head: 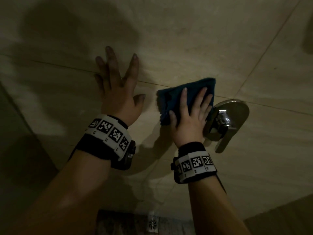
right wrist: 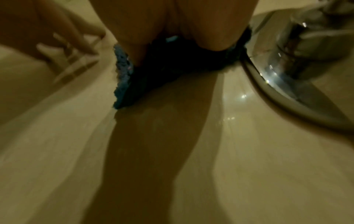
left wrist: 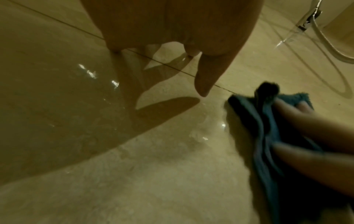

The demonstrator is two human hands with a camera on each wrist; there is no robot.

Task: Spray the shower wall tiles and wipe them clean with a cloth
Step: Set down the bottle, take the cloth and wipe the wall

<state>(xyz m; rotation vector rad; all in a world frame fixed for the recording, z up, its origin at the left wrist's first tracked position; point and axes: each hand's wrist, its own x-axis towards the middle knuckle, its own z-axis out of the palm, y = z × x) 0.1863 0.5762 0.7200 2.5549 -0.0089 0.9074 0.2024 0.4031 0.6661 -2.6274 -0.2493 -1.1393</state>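
Observation:
The beige wall tiles [head: 177, 39] fill the head view, wet and glossy in the left wrist view [left wrist: 153, 159]. A folded dark blue cloth [head: 171, 99] lies flat on the tile, and my right hand [head: 189, 114] presses it there with straight, spread fingers. The same cloth [left wrist: 268, 136] shows at the right of the left wrist view and under my palm in the right wrist view [right wrist: 134, 78]. My left hand [head: 118, 85] rests flat on the wall to the cloth's left, fingers spread, holding nothing. No spray bottle is in view.
A chrome mixer valve with lever handle [head: 227, 122] juts from the wall, touching the cloth's right edge. A shower hose and bracket [left wrist: 314, 22] hang further right. A floor drain [head: 152, 224] sits below. Grout lines cross the tiles.

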